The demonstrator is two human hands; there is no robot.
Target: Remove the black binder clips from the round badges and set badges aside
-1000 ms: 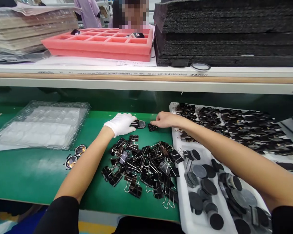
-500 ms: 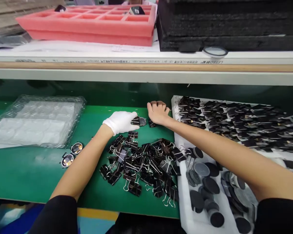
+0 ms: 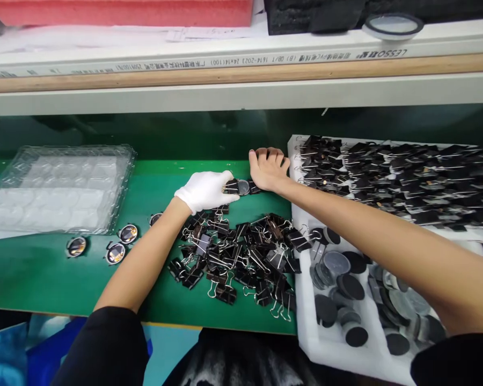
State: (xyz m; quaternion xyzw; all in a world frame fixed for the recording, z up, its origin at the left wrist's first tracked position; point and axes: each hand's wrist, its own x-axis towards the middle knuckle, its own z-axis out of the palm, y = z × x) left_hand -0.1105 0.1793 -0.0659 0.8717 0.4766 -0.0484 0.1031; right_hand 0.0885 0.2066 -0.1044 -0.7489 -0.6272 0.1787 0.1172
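My left hand (image 3: pixel 207 190), in a white glove, pinches a black binder clip (image 3: pixel 231 187) between thumb and fingers. That clip sits at the left edge of a small round watch-like piece (image 3: pixel 243 187) with a grey face. At its right edge is a second black binder clip (image 3: pixel 254 186), partly under the heel of my bare right hand (image 3: pixel 269 169). The fingers of my right hand are spread, with nothing visible in them. A heap of black binder clips (image 3: pixel 241 257) with silver wire handles lies just nearer to me on the green table (image 3: pixel 36 279).
Several round pieces (image 3: pixel 116 253) lie to the left, near a clear plastic tray (image 3: pixel 124 177). On the right, a white foam tray (image 3: pixel 306 332) holds round discs (image 3: pixel 351 287); behind it stand rows of clipped pieces (image 3: pixel 386 177). A shelf edge (image 3: pixel 185 96) crosses above.
The view has tilted down and shifted left, bringing more round pieces into sight. My right hand has lifted its fingers and spread them; my left hand keeps its pinch on the binder clip.
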